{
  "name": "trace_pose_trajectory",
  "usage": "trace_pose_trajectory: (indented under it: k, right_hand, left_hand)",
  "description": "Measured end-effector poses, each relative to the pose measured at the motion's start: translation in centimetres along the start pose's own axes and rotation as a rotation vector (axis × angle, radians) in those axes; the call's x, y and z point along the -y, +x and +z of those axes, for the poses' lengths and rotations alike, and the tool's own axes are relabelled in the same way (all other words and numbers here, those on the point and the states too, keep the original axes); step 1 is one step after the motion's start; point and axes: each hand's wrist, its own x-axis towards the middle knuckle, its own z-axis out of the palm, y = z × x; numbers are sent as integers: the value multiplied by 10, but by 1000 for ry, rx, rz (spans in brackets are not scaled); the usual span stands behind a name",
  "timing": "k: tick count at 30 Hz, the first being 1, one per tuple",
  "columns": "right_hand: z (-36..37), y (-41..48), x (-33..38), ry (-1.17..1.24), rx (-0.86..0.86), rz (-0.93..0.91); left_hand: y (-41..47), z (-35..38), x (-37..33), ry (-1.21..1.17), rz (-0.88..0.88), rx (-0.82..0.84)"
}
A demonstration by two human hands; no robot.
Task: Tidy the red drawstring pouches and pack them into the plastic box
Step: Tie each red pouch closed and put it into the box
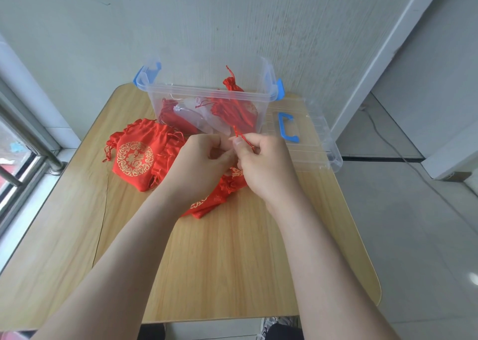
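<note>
one red drawstring pouch (222, 193) lay just in front of the plastic box (207, 98), partly under both my hands. my right hand (263, 166) pinched its red cord (241, 136) in curled fingers. my left hand (201, 158) was curled on the pouch mouth, apparently gripping it. progress, as judged: several pouches sat inside the box, and a pile of pouches (137, 156) at the box's front left remained unpacked. the lid (307, 143) lay off, just right of the box, on the table (207, 262).
</note>
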Motion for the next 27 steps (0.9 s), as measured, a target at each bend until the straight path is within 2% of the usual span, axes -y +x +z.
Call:
trace_pose_trajectory:
  k: [3,9,14,17,22,27]
  right_hand:
    - [1,-1,2,14,2,12]
    - [0,1,-1,88,-67,133]
    - [-8,2,1,134,-74,178]
    - [-8,1,2,178,-53,207]
    - [-5,-6,3,308,44,185]
    - [-14,-25,3,252,90,154]
  left_hand:
    - [-1,-1,-2,-44,-38,0]
    - [-2,-5,-1,-220,-283,32]
    - [0,-5,0,-190,-386,0]
    - [1,-5,0,-112,-394,-16]
    - [-5,-4,-2,-20,-354,52]
    - [-20,-2,-7,13,-257,76]
